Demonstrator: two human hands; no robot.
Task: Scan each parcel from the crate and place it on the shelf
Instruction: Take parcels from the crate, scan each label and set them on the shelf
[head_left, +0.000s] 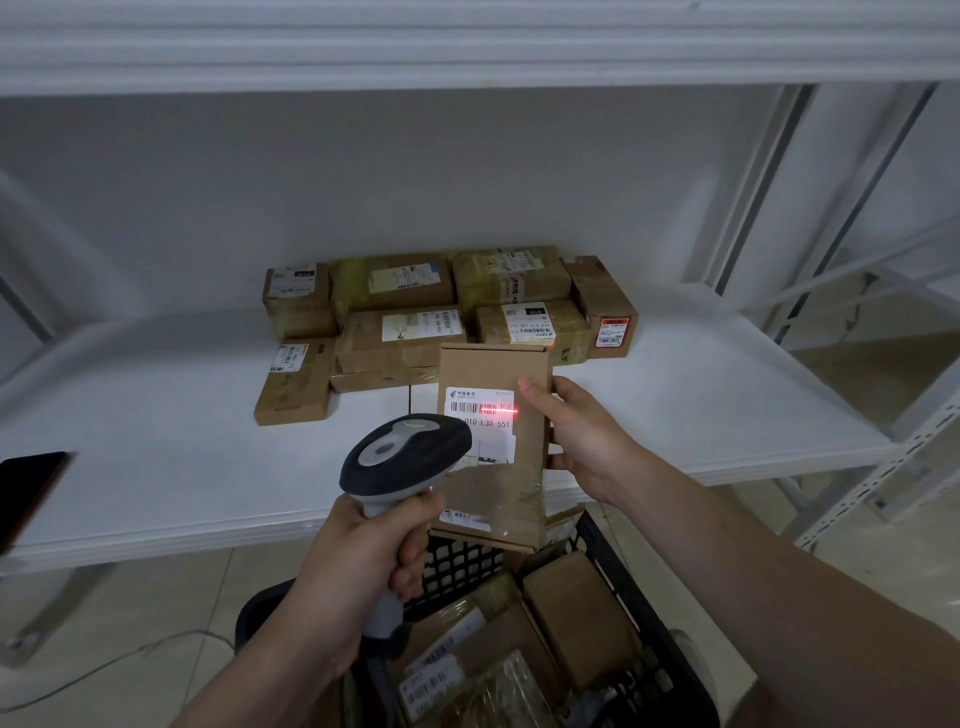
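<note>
- The flat cardboard parcel (494, 370) is up in the air, above the black crate (655, 618) and in front of the white shelf (701, 395). It is not on the shelf yet.
- The right hand (576, 441) grasps it by the right edge, thumb on the front and fingers curled behind. That grip leaves the shipping label (480, 415) uncovered and facing the camera.
- The left hand (363, 564) is clenched round the handle of the barcode scanner (408, 454), its head tilted up at the label from just below and to the left.
- The red scan line (500, 411) lies across the right part of the barcode, so this looks like the scanning step itself.
- Both forearms reach forward from the bottom of the view, the right wrist bent to stand the parcel nearly upright.
- More boxes (576, 618) wait in the crate, and a cluster of brown parcels (400, 332) sits at the back of the shelf, so the job reads as partway through.
</note>
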